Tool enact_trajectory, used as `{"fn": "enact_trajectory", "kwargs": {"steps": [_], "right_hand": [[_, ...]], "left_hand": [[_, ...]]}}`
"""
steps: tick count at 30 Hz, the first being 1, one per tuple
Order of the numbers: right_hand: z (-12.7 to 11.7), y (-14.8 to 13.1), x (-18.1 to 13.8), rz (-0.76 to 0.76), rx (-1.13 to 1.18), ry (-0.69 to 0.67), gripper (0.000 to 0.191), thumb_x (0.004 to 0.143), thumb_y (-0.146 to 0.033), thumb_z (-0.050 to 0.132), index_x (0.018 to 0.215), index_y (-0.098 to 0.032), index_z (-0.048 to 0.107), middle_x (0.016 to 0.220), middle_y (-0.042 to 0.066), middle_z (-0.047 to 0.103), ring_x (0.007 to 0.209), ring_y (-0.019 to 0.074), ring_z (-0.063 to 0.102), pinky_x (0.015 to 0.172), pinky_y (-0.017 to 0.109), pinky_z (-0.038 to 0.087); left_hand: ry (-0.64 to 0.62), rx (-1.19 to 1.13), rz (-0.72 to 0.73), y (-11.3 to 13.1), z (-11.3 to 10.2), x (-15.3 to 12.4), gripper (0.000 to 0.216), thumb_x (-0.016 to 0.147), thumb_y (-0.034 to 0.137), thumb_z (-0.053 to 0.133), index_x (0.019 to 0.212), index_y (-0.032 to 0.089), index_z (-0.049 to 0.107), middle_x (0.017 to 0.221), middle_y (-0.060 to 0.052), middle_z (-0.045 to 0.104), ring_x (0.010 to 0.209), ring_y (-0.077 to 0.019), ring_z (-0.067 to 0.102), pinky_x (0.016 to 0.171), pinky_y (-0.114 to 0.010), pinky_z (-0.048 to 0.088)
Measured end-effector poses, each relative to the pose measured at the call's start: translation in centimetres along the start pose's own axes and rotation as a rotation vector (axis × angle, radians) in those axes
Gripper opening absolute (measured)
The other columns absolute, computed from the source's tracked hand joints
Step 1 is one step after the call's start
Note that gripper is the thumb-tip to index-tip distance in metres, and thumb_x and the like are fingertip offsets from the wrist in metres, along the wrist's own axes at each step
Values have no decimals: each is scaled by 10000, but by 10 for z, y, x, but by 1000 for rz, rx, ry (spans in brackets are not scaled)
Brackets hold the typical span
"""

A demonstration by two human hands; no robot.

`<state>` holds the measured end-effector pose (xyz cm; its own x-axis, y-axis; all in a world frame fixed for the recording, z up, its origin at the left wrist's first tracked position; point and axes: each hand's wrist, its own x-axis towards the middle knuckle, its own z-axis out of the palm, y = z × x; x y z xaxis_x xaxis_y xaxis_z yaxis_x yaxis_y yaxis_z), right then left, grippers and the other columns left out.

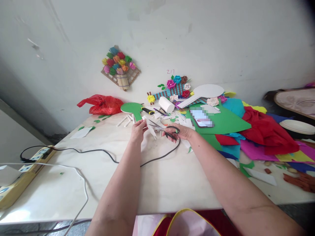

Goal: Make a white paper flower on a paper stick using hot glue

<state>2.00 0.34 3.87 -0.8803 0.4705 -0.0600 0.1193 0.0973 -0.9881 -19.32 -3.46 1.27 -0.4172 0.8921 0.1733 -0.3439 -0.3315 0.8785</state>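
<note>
My left hand (139, 130) pinches a small strip of white paper (151, 130) above the table. In my right hand (183, 131) are scissors (170, 130) with black handles, my fingers in the loops. Their blades point left and lie against the white paper. Just beyond my left hand is a green paddle-shaped piece (131, 107), with several thin white paper rolls (126, 120) beside it. A yellow and black cutter knife (147, 110) lies behind the blades, near a white cylinder (166, 105). White paper scraps surround my right hand.
A phone (202, 118) rests on green sheets (230, 124) at right, near crumpled red paper (268, 129). A red plastic bag (103, 104) sits at back left. A black cable (98, 150) crosses the table from a power strip (31, 168). Paper flowers (118, 62) hang on the wall.
</note>
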Motion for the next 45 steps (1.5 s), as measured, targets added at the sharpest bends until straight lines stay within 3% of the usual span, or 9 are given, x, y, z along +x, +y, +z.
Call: {"fn": "enact_trajectory", "kwargs": {"steps": [6,13,25,30,37,45], "right_hand": [[0,1,1,-7,-11,2,420,737,-487,532,856,-89,594,477,2,569,329,84,494,279,161,238],[4,-2,2,-9,-9,24,394,746,-474,539,852,-99,598,490,1,579,354,82,505,292,156,290],[20,1,15,-28,-21,150,385,733,-478,571,808,-102,598,470,3,574,342,85,506,270,152,229],[28,4,21,-43,-25,183,380,749,-479,551,808,-107,597,468,-4,572,330,78,497,266,152,215],[37,4,23,-53,-44,240,349,715,-452,596,610,-128,518,480,-6,567,330,62,490,275,146,247],[37,5,25,-49,-32,259,296,705,-410,609,640,-141,506,481,-22,560,325,56,477,274,144,230]], "left_hand": [[19,-72,-45,1,1,0,275,546,293,758,698,134,595,621,6,594,541,-81,543,586,-230,444],[30,-153,-64,-6,2,3,212,580,232,734,714,142,597,604,15,592,511,-77,544,541,-211,443],[87,-201,-41,-15,6,6,121,612,175,712,708,147,644,659,-17,651,584,-94,591,591,-206,470],[147,-194,-37,-16,6,6,143,606,183,723,726,165,647,662,-6,658,603,-105,602,596,-212,465],[225,-281,-80,-12,13,2,96,647,143,690,726,151,636,661,-1,663,577,-92,600,567,-184,462],[320,-368,-58,-11,21,0,110,691,56,630,772,127,649,673,-13,666,623,-85,618,663,-168,471]]}}
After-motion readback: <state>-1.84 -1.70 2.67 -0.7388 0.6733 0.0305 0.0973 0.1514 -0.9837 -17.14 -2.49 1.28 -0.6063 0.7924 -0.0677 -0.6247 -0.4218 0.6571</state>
